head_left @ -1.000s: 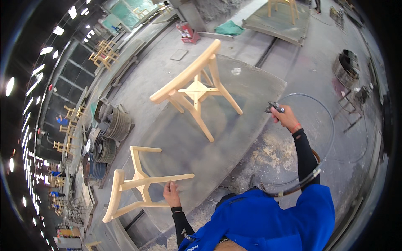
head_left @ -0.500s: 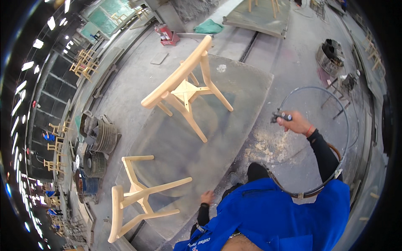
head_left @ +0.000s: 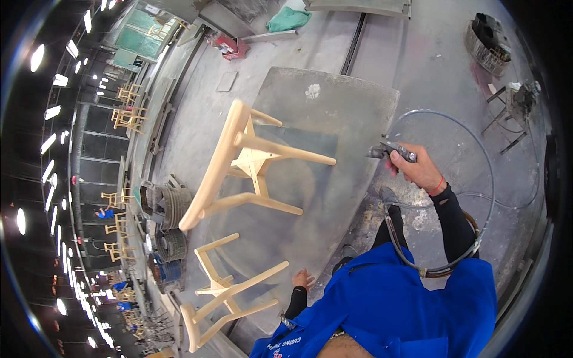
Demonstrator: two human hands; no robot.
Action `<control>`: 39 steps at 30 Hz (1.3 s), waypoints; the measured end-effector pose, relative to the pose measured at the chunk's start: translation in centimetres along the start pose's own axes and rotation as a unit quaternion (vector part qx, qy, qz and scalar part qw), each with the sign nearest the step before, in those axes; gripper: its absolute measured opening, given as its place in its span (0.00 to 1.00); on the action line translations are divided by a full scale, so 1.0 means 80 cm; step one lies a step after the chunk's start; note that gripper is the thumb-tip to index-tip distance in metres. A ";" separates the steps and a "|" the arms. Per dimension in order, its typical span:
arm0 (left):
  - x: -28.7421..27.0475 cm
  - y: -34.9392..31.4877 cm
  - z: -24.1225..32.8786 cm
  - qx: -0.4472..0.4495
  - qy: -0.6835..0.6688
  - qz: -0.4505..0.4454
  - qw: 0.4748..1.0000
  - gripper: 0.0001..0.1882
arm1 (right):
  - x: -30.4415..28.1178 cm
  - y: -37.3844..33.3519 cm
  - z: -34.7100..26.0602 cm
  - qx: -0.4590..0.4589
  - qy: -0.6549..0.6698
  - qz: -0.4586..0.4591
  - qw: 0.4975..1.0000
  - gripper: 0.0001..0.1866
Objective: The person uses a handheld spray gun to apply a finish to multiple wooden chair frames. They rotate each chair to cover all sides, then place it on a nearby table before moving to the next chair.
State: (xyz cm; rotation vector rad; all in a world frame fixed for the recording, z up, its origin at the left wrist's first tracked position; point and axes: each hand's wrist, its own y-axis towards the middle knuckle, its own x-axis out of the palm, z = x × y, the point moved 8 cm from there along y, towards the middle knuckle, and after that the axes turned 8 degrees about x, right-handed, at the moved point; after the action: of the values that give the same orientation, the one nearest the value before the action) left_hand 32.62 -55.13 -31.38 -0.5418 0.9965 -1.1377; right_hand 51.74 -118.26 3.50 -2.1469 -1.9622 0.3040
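Currently gripping the spray gun [head_left: 401, 150] with the right hand [head_left: 421, 171], in a closed grip round its handle, with nozzle [head_left: 375, 153] turned left toward the legs of the far chair frame [head_left: 252, 160]. Cannot tell about any pull on the trigger. On the left hand [head_left: 302, 278], an unclenched, empty-looking grip, just beside the leg tips of the near chair frame [head_left: 236, 294]. For an even pass, probably best to hold the nozzle square to each leg, sweep with the whole arm and avoid tilting the wrist. Also wise to hold the looped hose [head_left: 427, 111] clear of the wood and to avoid brushing either frame with the left sleeve [head_left: 296, 303].

Beneath the frames, a broad grey platform [head_left: 358, 113], smudged and dusty, with a white splotch [head_left: 313, 90] near its far edge. Around it, a pale, stained floor [head_left: 430, 65] with a green cloth [head_left: 288, 19], a red box [head_left: 234, 49] and a dark bucket [head_left: 488, 45]. Along the left, drums [head_left: 170, 203], more chairs [head_left: 128, 119] and rows of bright lights [head_left: 37, 58] amid shadow.
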 end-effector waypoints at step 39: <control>0.113 -0.148 0.015 -0.023 -0.019 0.038 0.999 0.26 | -0.005 0.212 0.147 0.105 0.030 -0.032 0.994 0.16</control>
State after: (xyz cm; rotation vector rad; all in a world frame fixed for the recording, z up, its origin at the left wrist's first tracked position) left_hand 28.63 -67.94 -24.79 -0.5561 1.0052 -1.0348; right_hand 64.33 -119.92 -12.76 -1.9366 -1.8710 0.4100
